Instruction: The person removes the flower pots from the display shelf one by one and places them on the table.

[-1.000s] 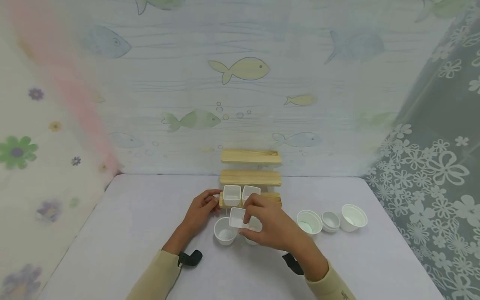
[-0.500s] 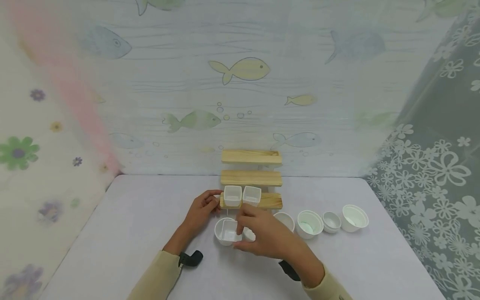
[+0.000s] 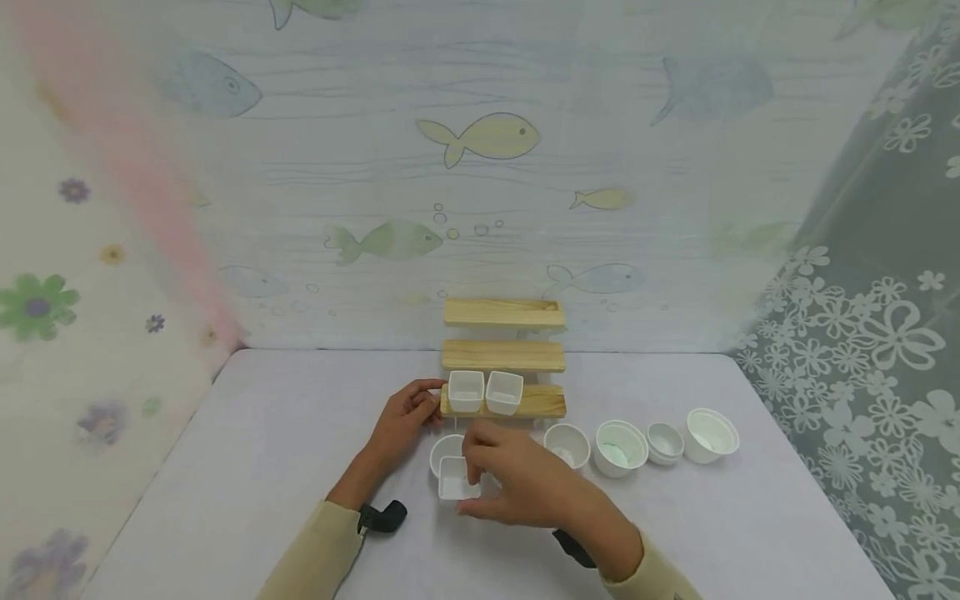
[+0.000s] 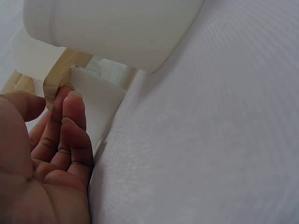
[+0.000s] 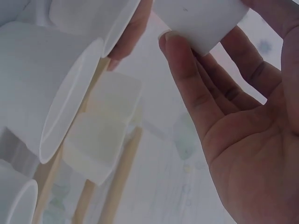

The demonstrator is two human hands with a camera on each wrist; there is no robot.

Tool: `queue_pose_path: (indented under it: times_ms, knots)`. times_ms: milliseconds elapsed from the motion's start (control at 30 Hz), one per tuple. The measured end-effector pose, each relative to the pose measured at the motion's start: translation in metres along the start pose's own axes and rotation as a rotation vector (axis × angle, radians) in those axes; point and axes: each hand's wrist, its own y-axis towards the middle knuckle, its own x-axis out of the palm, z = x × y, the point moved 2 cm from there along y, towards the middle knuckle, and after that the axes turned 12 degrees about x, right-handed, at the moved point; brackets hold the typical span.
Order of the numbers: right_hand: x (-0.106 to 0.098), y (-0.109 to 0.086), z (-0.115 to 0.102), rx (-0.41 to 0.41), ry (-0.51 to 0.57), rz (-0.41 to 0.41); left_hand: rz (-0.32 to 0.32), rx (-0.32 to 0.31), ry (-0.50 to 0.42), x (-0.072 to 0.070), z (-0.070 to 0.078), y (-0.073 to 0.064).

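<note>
My right hand (image 3: 525,475) pinches a small white square bowl (image 3: 456,479) between thumb and fingers. In the right wrist view, that square bowl (image 5: 203,23) is lifted in the fingertips. It overlaps a round white bowl (image 3: 444,450) in the head view. With thumb and fingers, my left hand (image 3: 405,421) grips the left end of the lowest board of a three-tier wooden stand (image 3: 546,402); the left wrist view shows the board's end (image 4: 56,77) between them. Two square bowls, a left one (image 3: 466,392) and a right one (image 3: 505,393), sit on that board.
To the right of the hand stand several round white bowls: one near the stand (image 3: 567,447), one with a greenish inside (image 3: 620,450), a smaller one (image 3: 664,443) and one farthest right (image 3: 710,437). A fish-patterned backdrop (image 3: 337,167) rises behind the table (image 3: 300,400).
My right hand has moved left and toward me with the square bowl, out over the near side of the left round bowl. The left hand keeps its grip on the stand.
</note>
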Motion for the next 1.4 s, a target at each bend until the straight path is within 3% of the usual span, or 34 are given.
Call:
queue_pose_path:
  times_ms: [400,633,900,1233,1400]
  knots:
    - [0.013,0.002,-0.004,-0.009,-0.096,-0.07,0.0,-0.005,-0.002,0.0,0.001,0.0]
    - [0.019,-0.007,-0.009,-0.097,-0.186,-0.053,0.016,-0.008,0.003,0.006,0.008,-0.011]
    - [0.025,-0.021,-0.015,-0.128,-0.235,-0.067,0.028,0.004,0.007,0.012,0.014,-0.024]
    - [0.034,-0.058,-0.024,-0.23,-0.277,-0.035,0.091,-0.006,0.018,0.032,0.028,-0.056]
    - [0.035,-0.075,-0.032,-0.242,-0.318,-0.079,0.11,-0.005,0.028,0.042,0.037,-0.072]
